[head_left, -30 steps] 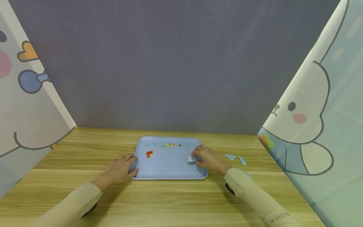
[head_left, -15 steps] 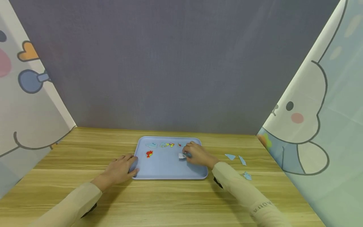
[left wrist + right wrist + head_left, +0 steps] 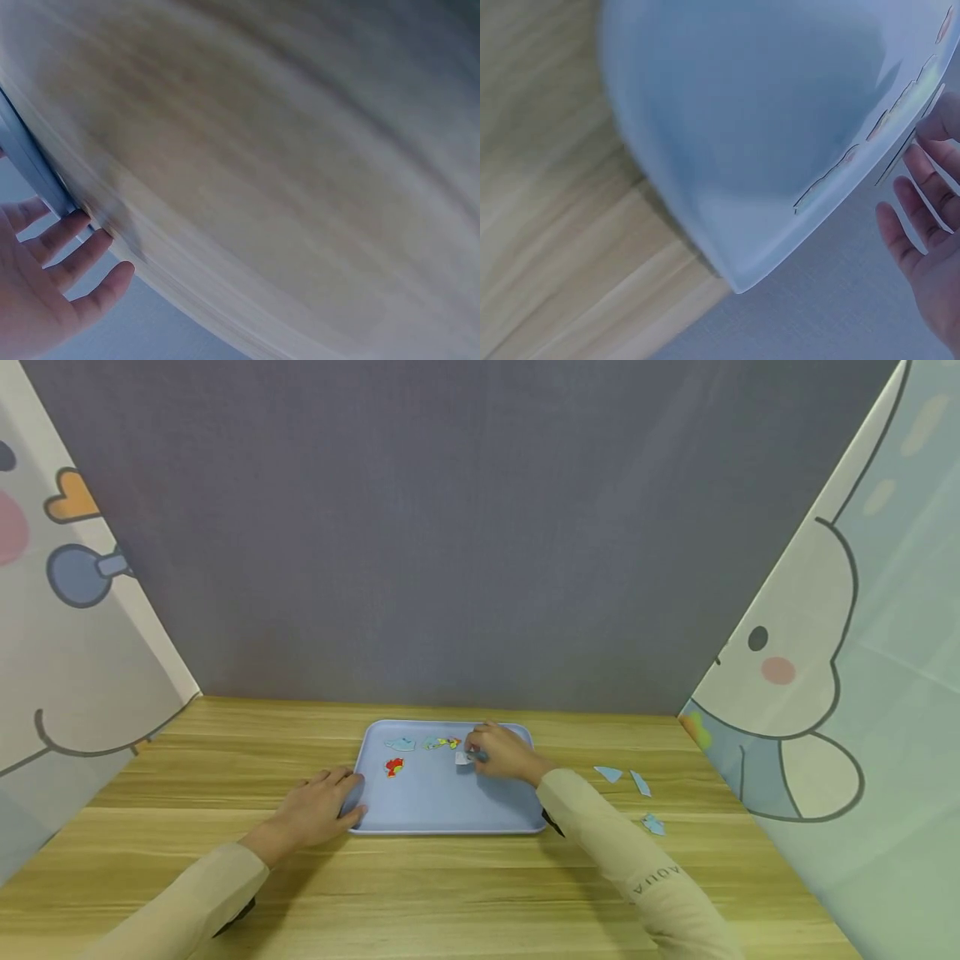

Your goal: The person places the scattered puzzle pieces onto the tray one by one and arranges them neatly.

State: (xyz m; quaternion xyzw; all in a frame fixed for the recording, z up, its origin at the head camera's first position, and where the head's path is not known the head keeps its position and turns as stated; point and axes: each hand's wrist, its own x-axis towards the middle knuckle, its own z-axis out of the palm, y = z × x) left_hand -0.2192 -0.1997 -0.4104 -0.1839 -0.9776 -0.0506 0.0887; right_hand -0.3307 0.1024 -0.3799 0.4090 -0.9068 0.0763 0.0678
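My right hand is over the back right part of the pale blue tray, pinching a small flat puzzle piece between thumb and fingers. In the right wrist view that piece appears nearly edge-on. At the tray's left rim rests my left hand, fingers extended; the left wrist view shows its spread fingers at the rim. Along the back of the tray lie a light blue piece and a blue-and-yellow piece. A red piece lies in front of them.
Three light blue pieces lie on the wooden table right of the tray: a triangular piece, a narrow piece and a patterned piece. A grey panel stands behind the table, with cartoon-printed sheets at both sides.
My right hand has moved left and toward the back of the tray with the pinched piece, now covering another piece in the back row. The left hand has stayed still.
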